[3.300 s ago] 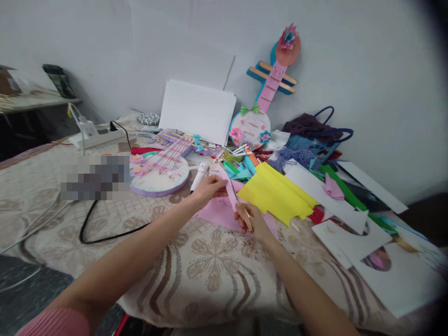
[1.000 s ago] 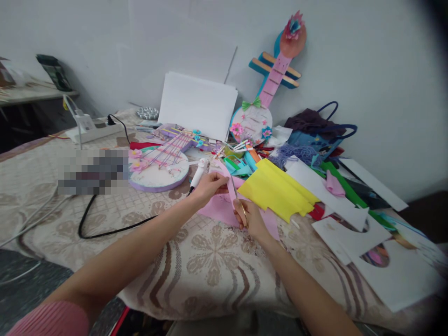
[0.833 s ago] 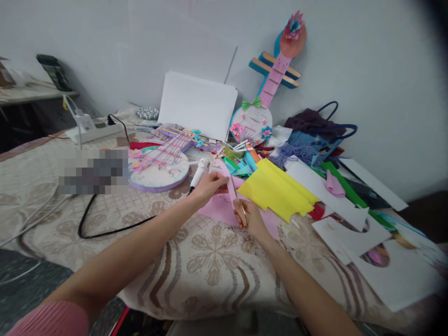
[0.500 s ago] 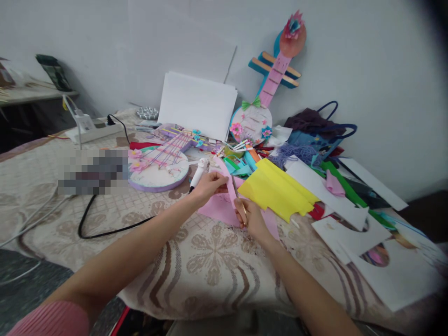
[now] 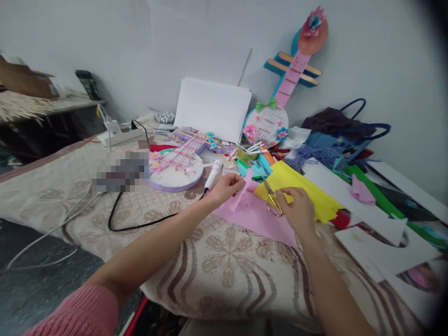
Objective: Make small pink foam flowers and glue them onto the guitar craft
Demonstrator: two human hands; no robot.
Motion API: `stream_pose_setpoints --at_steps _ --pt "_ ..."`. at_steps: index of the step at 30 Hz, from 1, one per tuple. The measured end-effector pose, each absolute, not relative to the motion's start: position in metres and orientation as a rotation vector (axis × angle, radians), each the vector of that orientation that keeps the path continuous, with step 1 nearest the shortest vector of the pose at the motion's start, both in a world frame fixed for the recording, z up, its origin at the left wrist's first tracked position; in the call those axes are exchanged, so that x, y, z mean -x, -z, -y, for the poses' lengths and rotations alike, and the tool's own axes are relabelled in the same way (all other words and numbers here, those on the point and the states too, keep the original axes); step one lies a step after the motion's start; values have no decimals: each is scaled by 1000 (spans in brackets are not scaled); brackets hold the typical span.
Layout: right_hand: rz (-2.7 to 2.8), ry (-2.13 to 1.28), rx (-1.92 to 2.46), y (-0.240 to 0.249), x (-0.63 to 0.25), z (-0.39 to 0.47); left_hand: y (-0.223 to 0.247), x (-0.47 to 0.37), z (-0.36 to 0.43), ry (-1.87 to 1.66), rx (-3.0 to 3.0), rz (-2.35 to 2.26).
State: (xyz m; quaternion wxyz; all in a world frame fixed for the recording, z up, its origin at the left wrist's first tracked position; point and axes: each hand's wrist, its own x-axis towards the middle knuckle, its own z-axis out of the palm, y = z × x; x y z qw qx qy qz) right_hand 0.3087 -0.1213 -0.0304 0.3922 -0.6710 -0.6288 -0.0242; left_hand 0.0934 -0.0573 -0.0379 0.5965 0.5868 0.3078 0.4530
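My left hand (image 5: 229, 187) pinches a narrow pink paper strip (image 5: 242, 196) near its upper part, and the strip hangs over a larger pink sheet (image 5: 252, 221) on the table. Gold-handled scissors (image 5: 274, 204) lie across the edge of a yellow sheet (image 5: 297, 189) and the pink one. Beside their handles is my right hand (image 5: 297, 207), its fingers apart and the thumb side close to the loops. A white glue gun (image 5: 213, 173) rests just beyond my left hand.
A lute-shaped craft with strings (image 5: 178, 172) lies to the left. Another decorated lute (image 5: 268, 122) leans against the wall. White board pieces (image 5: 392, 247) and a blue bag (image 5: 325, 144) occupy the right. A black cord (image 5: 140, 228) crosses the patterned tablecloth (image 5: 224, 261).
The scissors have left my right hand's grip and lie on the sheets. My right hand has moved right, away from the strip, which my left hand still holds. The view has turned left.
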Motion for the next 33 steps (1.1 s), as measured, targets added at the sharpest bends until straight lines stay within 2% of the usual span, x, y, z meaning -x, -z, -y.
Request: stream_pose_setpoints --at_steps 4,6,14,21,28,33 --pt "1435 -1083 1289 24 -267 120 39 -95 59 -1096 -1561 -595" --pt "1260 -1248 1186 22 -250 112 39 -95 59 -1093 -1589 -572" --pt "980 -1015 1052 22 -246 71 36 -92 58 -1060 -1427 -665" --pt "1028 -1178 1094 39 -239 81 42 -93 58 -1124 -1559 -718" --pt "912 -1103 1117 47 -244 83 38 -90 63 -1156 -1983 -610" --pt "938 -1092 1074 45 -243 86 36 -91 61 -1208 -1969 -730"
